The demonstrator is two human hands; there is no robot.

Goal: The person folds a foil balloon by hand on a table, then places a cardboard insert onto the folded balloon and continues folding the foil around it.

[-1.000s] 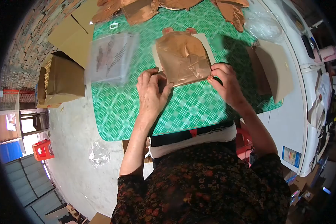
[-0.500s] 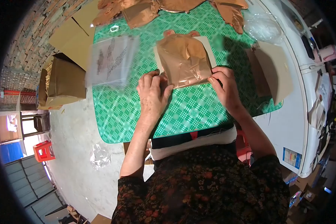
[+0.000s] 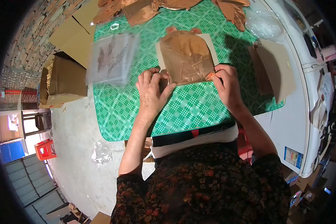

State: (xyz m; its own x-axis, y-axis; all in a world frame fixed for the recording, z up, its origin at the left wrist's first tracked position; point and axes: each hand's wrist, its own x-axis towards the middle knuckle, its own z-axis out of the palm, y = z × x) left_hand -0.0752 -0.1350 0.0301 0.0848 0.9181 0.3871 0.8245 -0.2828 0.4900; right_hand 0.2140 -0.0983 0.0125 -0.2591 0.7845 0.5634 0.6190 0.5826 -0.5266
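A shiny copper-coloured piece of folded fabric (image 3: 186, 56) lies on the table, wrapped over a pale cardboard sheet (image 3: 212, 46) whose edges show at both sides. Two small rounded ends of the fabric stick out at its top. My left hand (image 3: 153, 91) is curled at the lower left corner, its thumb on the bottom edge and fingertips partly hidden. With thumb and forefinger, my right hand (image 3: 227, 84) pinches the lower right corner. To the left lies a stack of clear printed plastic bags (image 3: 114, 59).
The table has a green checked cover (image 3: 183, 112). More copper-coloured fabric pieces (image 3: 140, 11) lie along its far edge. At right are cardboard sheets (image 3: 278, 67) and clear plastic (image 3: 265, 26). An open cardboard box (image 3: 67, 80) and a red stool (image 3: 45, 150) are on the left.
The fabric's lower right corner has been gathered a little between my right fingers. The fabric's surface lies somewhat flatter, and the view has shifted slightly. My left hand stays at its corner.
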